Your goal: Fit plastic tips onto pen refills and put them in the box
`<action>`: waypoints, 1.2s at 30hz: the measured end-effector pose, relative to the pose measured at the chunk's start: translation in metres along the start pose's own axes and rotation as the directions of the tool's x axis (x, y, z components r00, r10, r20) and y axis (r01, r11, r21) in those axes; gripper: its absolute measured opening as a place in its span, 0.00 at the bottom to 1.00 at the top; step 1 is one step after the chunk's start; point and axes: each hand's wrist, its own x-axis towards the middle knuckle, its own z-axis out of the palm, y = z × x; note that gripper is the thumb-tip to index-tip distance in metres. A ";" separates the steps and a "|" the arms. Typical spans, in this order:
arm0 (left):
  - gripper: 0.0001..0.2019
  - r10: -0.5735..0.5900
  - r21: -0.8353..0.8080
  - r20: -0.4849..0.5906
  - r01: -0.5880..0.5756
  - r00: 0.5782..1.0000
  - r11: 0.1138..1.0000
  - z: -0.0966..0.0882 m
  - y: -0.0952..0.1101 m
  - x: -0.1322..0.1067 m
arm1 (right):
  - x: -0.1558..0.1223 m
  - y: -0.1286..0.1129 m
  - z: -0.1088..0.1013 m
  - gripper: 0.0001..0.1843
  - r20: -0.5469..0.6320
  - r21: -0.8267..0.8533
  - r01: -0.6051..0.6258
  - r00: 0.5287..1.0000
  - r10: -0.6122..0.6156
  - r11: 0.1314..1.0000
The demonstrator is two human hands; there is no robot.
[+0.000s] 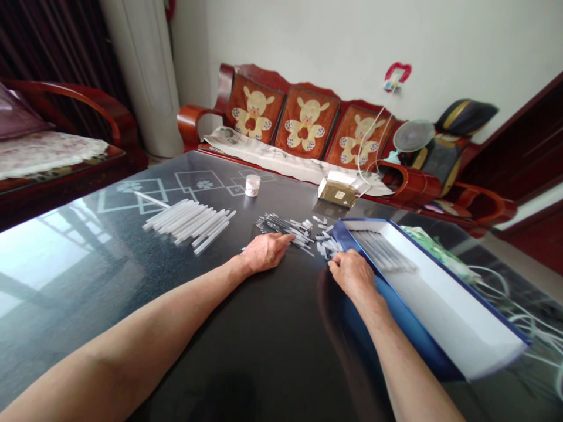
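My left hand (265, 251) lies on the dark glossy table (132, 275), its fingers stretched toward a heap of thin dark pen refills (281, 225). My right hand (352, 272) rests beside the corner of a blue and white box (440, 293), fingers curled over a scatter of small white caps (328, 243); what it pinches is hidden. Inside the box lie several assembled translucent pens (385, 252). A pile of white pen tubes (189, 220) sits to the left, apart from both hands.
A small white jar (252, 184) and a tan cardboard box (338, 192) stand at the table's far side. White cords (519, 305) trail at the right. Behind are a red wooden sofa (308, 123) with cushions and a small fan (412, 136).
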 end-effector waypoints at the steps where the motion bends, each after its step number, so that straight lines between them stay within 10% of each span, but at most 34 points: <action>1: 0.18 -0.003 -0.005 -0.007 0.003 1.000 1.000 0.001 -0.001 0.000 | 0.001 -0.001 0.000 0.08 0.017 -0.006 -0.018 1.000 0.018 1.000; 6: 0.13 -0.005 -0.020 -0.017 0.004 1.000 1.000 0.003 -0.003 0.001 | 0.004 -0.005 -0.007 0.09 0.075 0.029 -0.104 0.992 0.101 0.994; 10: 0.12 0.001 -0.022 -0.022 -0.001 1.000 1.000 0.003 -0.003 0.000 | 0.011 -0.026 -0.012 0.06 -0.042 0.394 -0.069 0.995 0.093 0.917; 15: 0.12 -0.006 -0.052 -0.057 0.003 0.998 0.999 0.001 0.000 0.000 | 0.021 -0.074 0.004 0.17 0.159 0.921 -0.194 0.979 0.130 0.337; 22: 0.10 -0.045 -0.088 -0.121 0.035 0.992 0.996 -0.003 0.003 0.000 | 0.018 -0.102 0.023 0.18 0.328 0.936 -0.276 0.907 0.262 -0.217; 36: 0.10 -0.055 -0.109 -0.143 0.039 0.988 0.993 0.001 0.001 0.000 | 0.021 -0.100 0.029 0.18 0.296 0.953 -0.272 0.933 0.204 -0.136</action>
